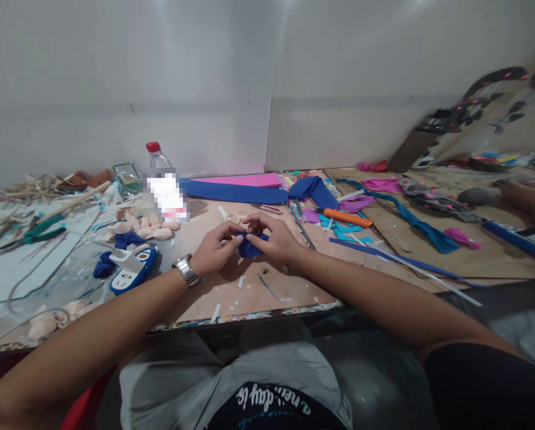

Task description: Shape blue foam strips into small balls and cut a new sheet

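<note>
A small dark blue cloth piece (pixel 251 246) is held over the front part of the table, between my two hands. My left hand (pixel 217 246), with a metal watch on its wrist, pinches its left side between thumb and fingers. On the other side, my right hand (pixel 278 240) grips the cloth with its thumb on the near face and its fingers curled behind. Just beyond the fingers lies a cream tape roll (pixel 234 218). Long blue strips (pixel 240 192) and a pink strip (pixel 253 179) stretch along the back of the table.
A blue-and-white power strip (pixel 135 272) with a plug sits left, near peach cloth lumps (pixel 148 228), green-handled pliers (pixel 45 230) and a red-capped bottle (pixel 159 161). An orange cutter (pixel 348 217) and fabric scraps lie right. Another person's hand (pixel 525 200) shows far right.
</note>
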The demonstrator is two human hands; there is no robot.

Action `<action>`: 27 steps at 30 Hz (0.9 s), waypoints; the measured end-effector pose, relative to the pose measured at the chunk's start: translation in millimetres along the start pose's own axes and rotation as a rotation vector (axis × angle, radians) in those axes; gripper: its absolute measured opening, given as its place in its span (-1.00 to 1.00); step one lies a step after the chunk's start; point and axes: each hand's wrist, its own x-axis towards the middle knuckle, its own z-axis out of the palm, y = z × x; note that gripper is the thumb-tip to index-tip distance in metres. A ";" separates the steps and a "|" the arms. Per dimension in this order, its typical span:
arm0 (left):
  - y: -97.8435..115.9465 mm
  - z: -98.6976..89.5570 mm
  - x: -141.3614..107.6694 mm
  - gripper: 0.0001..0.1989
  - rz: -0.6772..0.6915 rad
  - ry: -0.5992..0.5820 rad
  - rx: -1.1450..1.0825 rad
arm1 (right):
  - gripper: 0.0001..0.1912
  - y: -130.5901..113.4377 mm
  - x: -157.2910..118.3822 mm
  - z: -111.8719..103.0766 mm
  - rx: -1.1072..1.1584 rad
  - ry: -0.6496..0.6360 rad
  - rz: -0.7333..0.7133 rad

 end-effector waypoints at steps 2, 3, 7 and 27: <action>0.0 0.2 -0.1 -0.74 0.015 -0.004 0.014 | -0.62 0.2 -0.2 0.2 0.009 -0.008 0.009; -0.1 0.3 -0.1 -0.75 0.020 -0.006 0.017 | -0.63 0.1 -0.3 0.5 0.011 -0.011 0.014; -1.9 0.7 -0.2 -0.74 0.020 0.011 0.016 | -0.65 -1.0 0.1 1.6 0.027 0.006 0.041; -4.7 3.7 -2.6 -0.62 0.018 -0.019 -0.115 | -0.64 -1.0 2.3 -0.9 0.042 -0.019 0.011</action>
